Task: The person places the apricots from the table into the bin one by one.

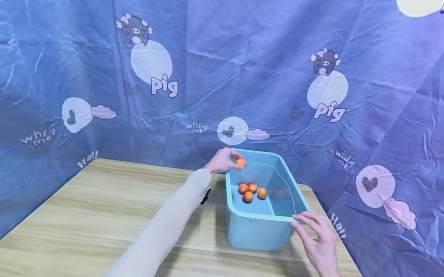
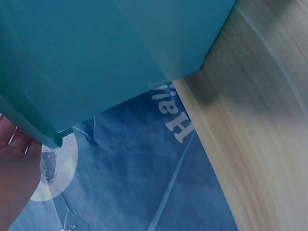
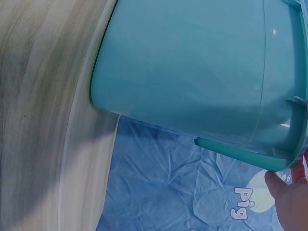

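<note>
A light-blue plastic bin stands on the wooden table. Over its far left rim, my left hand pinches a small orange-red fruit between thumb and fingers. Several like fruits lie on the bin's floor. At the near right corner my right hand grips the rim, thumb outside and fingers over the edge. In the left wrist view the bin's wall hides the fruit, and only part of the left hand shows. The right wrist view has the right hand at the rim.
The wooden table extends to the left of the bin. Behind and along both sides hangs a blue cloth printed with pigs and words, close behind the bin's far end.
</note>
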Action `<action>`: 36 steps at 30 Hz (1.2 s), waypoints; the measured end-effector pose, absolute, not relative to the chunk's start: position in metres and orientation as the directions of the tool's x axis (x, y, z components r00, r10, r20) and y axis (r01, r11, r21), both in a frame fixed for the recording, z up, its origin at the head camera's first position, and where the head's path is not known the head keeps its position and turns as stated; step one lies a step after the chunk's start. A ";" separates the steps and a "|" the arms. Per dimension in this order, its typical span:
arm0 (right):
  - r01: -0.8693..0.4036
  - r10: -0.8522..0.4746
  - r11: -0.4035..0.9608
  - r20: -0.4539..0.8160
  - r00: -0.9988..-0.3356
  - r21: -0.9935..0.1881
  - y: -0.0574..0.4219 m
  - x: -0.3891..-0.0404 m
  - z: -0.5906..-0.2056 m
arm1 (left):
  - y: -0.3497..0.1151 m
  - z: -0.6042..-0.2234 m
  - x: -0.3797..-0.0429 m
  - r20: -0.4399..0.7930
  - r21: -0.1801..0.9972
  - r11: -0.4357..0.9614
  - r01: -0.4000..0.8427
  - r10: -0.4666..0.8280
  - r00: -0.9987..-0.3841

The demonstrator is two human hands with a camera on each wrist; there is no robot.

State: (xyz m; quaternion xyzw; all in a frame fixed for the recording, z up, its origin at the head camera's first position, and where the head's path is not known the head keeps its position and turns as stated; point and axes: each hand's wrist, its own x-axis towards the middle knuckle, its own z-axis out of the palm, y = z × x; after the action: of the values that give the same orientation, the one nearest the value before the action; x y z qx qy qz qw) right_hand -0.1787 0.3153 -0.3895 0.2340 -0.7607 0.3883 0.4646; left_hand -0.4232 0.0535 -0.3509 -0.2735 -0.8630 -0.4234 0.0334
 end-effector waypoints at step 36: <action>-0.714 -0.012 0.604 0.891 -0.453 -0.355 0.337 -0.197 -0.415 | 0.041 -0.348 -0.407 0.325 0.643 0.551 0.532 0.432 -0.841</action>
State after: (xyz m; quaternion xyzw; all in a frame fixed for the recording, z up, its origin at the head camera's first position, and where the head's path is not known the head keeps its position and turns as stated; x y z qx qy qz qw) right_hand -0.1965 0.3367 -0.4147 0.2374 -0.7647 0.3765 0.4660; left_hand -0.4071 0.0409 -0.3485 -0.2742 -0.8782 -0.3864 0.0646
